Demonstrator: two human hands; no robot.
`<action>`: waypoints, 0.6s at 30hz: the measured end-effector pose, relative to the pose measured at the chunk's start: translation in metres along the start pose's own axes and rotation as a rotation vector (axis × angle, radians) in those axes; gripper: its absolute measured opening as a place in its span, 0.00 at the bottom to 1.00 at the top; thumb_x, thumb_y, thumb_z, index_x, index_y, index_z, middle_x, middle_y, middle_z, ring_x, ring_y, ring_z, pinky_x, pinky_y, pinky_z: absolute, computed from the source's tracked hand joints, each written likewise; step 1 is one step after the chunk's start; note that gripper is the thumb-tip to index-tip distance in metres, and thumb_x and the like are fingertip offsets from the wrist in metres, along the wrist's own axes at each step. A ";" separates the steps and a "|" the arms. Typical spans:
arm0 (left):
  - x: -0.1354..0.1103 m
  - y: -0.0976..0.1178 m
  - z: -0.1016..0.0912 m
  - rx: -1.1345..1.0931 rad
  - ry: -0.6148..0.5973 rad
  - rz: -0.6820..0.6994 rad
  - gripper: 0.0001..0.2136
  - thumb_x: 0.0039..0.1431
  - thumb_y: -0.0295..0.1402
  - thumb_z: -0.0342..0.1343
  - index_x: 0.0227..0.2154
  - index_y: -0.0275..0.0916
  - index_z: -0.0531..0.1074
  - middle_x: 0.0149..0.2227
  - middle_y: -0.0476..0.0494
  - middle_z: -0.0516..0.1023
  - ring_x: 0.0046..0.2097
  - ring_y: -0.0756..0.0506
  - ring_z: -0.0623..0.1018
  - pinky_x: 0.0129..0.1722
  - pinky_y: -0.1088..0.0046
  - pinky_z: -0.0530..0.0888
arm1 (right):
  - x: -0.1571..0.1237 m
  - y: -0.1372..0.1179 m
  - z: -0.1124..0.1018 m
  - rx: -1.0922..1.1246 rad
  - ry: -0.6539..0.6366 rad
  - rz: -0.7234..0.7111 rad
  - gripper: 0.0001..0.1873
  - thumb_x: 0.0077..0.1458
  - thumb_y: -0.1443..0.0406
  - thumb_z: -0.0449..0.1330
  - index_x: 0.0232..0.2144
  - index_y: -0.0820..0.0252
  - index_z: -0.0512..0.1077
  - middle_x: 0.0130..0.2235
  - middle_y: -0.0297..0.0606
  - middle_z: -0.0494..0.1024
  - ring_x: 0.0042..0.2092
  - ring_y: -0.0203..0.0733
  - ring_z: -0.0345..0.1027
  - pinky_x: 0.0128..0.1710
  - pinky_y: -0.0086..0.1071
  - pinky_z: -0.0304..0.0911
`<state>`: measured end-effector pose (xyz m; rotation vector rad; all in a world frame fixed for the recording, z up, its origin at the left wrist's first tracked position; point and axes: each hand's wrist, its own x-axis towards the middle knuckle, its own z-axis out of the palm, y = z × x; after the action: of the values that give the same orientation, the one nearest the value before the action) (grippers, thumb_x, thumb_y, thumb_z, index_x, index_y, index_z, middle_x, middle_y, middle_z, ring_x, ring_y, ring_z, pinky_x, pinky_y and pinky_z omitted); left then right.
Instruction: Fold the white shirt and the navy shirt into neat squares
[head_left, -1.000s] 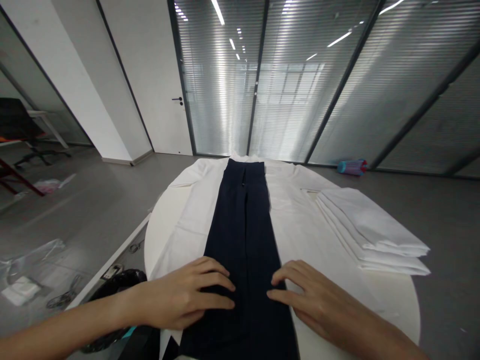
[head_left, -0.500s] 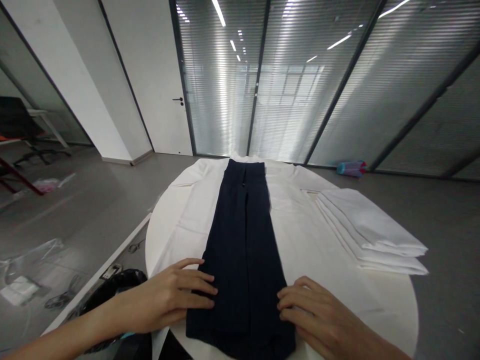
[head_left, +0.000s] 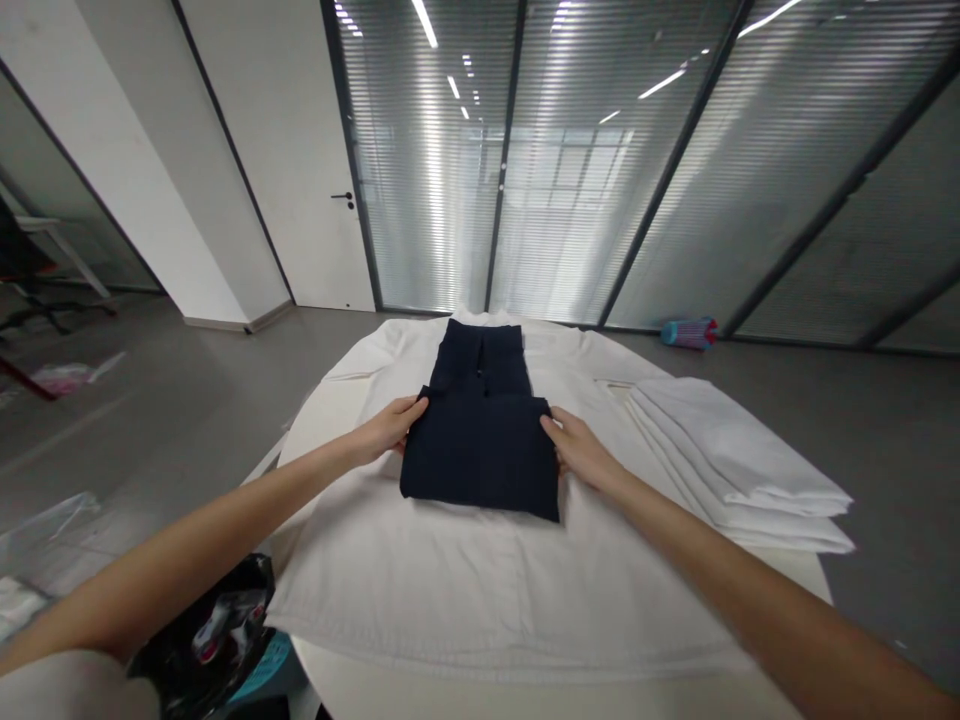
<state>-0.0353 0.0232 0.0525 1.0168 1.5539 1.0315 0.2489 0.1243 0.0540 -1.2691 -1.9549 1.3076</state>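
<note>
Navy trousers (head_left: 480, 455) with a waistband and drawstring at the far end lie on a spread-out white shirt (head_left: 450, 580). Their near part is folded over the rest, a little short of the waistband. My left hand (head_left: 394, 425) pinches the left end of the folded edge, thumb on top. At the right end, my right hand (head_left: 574, 445) grips the same edge. The fingers beneath the cloth are mostly hidden. Under the shirt is a round white table (head_left: 360, 690).
Folded white cloths (head_left: 739, 455) are stacked at the table's right side. A bin lined with a black bag (head_left: 217, 630) stands at the lower left on the floor. A blue and pink object (head_left: 688, 333) lies by the glass partition (head_left: 570, 200).
Both hands have moved away from me, carrying the near end of the trousers up and over toward the waistband. The shirt's lower part is now uncovered. The view has shifted slightly.
</note>
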 end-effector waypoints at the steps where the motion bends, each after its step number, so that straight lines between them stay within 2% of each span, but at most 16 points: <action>1: 0.008 -0.004 0.001 -0.017 -0.025 -0.064 0.30 0.52 0.62 0.61 0.43 0.38 0.71 0.24 0.52 0.71 0.22 0.51 0.71 0.19 0.79 0.65 | 0.007 0.002 0.004 -0.001 -0.014 0.078 0.14 0.67 0.55 0.52 0.40 0.59 0.69 0.20 0.28 0.66 0.19 0.36 0.63 0.16 0.26 0.57; 3: 0.017 -0.009 0.001 -0.029 -0.068 -0.148 0.30 0.52 0.60 0.62 0.44 0.37 0.71 0.24 0.52 0.73 0.22 0.51 0.72 0.19 0.79 0.64 | 0.013 0.006 0.009 -0.003 -0.033 0.180 0.12 0.68 0.58 0.52 0.40 0.61 0.69 0.16 0.27 0.65 0.17 0.35 0.62 0.14 0.25 0.55; 5: 0.017 -0.008 0.000 -0.025 -0.094 -0.177 0.32 0.51 0.59 0.64 0.49 0.38 0.70 0.26 0.50 0.75 0.22 0.50 0.73 0.19 0.78 0.66 | 0.011 0.009 0.008 0.009 -0.048 0.222 0.12 0.68 0.58 0.53 0.45 0.61 0.68 0.15 0.25 0.64 0.16 0.36 0.63 0.14 0.24 0.56; 7: 0.008 -0.004 -0.003 -0.044 -0.145 -0.178 0.39 0.50 0.57 0.67 0.59 0.43 0.63 0.32 0.48 0.79 0.25 0.48 0.77 0.23 0.75 0.70 | 0.004 0.011 0.004 0.035 -0.076 0.237 0.20 0.66 0.56 0.55 0.55 0.59 0.62 0.16 0.24 0.67 0.17 0.37 0.65 0.15 0.25 0.59; 10: -0.015 0.000 -0.012 -0.076 -0.146 -0.139 0.52 0.49 0.52 0.70 0.69 0.47 0.43 0.36 0.46 0.80 0.32 0.44 0.81 0.32 0.69 0.75 | -0.015 0.015 -0.004 0.032 -0.114 0.152 0.36 0.63 0.53 0.59 0.65 0.56 0.49 0.20 0.24 0.70 0.19 0.36 0.64 0.18 0.26 0.59; 12: -0.033 -0.004 -0.019 -0.003 -0.068 -0.059 0.55 0.50 0.50 0.69 0.70 0.45 0.37 0.32 0.49 0.79 0.33 0.45 0.79 0.33 0.70 0.73 | -0.030 0.019 -0.006 -0.017 -0.104 0.023 0.40 0.61 0.54 0.60 0.67 0.58 0.46 0.22 0.24 0.70 0.22 0.36 0.65 0.22 0.27 0.59; 14: -0.048 -0.012 -0.023 0.113 -0.058 0.010 0.52 0.52 0.50 0.68 0.70 0.42 0.40 0.30 0.51 0.77 0.32 0.47 0.76 0.32 0.72 0.70 | -0.044 0.024 -0.005 -0.073 -0.111 -0.068 0.40 0.61 0.56 0.59 0.68 0.60 0.46 0.23 0.24 0.69 0.25 0.37 0.65 0.27 0.29 0.59; 18: -0.067 -0.027 -0.022 0.267 -0.261 0.068 0.44 0.57 0.45 0.64 0.69 0.42 0.45 0.29 0.53 0.75 0.30 0.49 0.73 0.31 0.73 0.66 | -0.060 0.030 0.002 -0.162 -0.162 -0.112 0.38 0.62 0.61 0.56 0.69 0.63 0.46 0.22 0.21 0.63 0.24 0.37 0.61 0.28 0.31 0.56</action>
<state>-0.0482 -0.0512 0.0482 1.3394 1.4719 0.7129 0.2884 0.0737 0.0324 -1.1377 -2.2508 1.2523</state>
